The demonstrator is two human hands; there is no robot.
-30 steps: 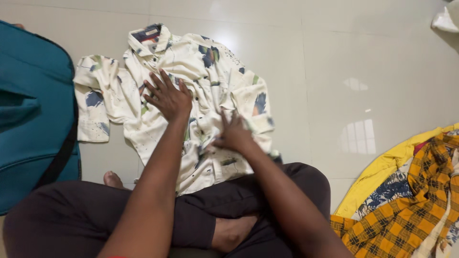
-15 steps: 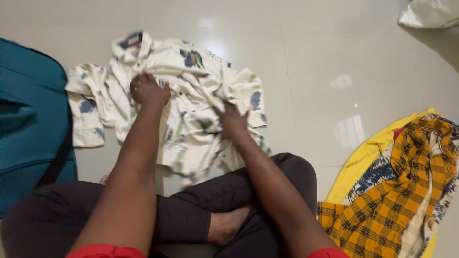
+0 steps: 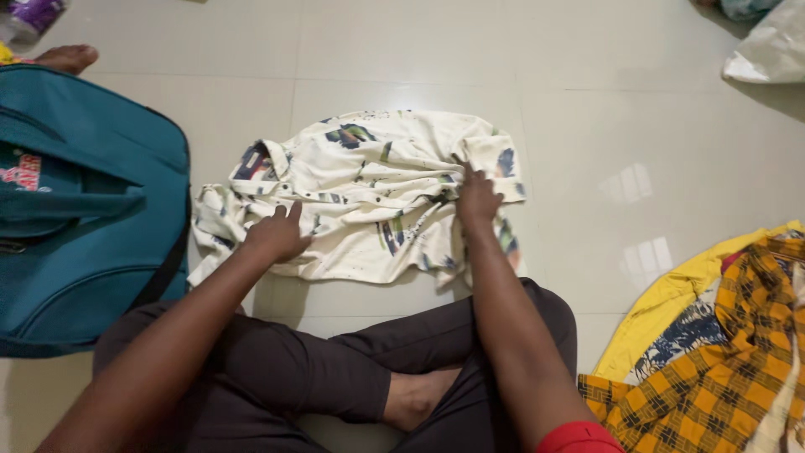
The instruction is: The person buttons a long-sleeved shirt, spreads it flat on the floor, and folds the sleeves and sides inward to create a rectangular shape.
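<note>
A cream short-sleeved shirt with blue and green patches lies sideways on the pale tiled floor in front of my crossed legs, its collar towards the left. My left hand sits on the shirt's near left edge, fingers curled into the cloth. My right hand grips the bunched fabric at the shirt's right side, by a sleeve. The cloth is wrinkled between the two hands.
A large teal bag stands close on the left, touching the shirt's sleeve. A pile of clothes with a yellow-orange checked shirt lies at the right. A white bag is at the far right, and another person's foot at the far left.
Both hands went from pressing flat on the upright-lying shirt to gathering it, then turned it so it now lies sideways with the collar to the left. The view shifted too.
</note>
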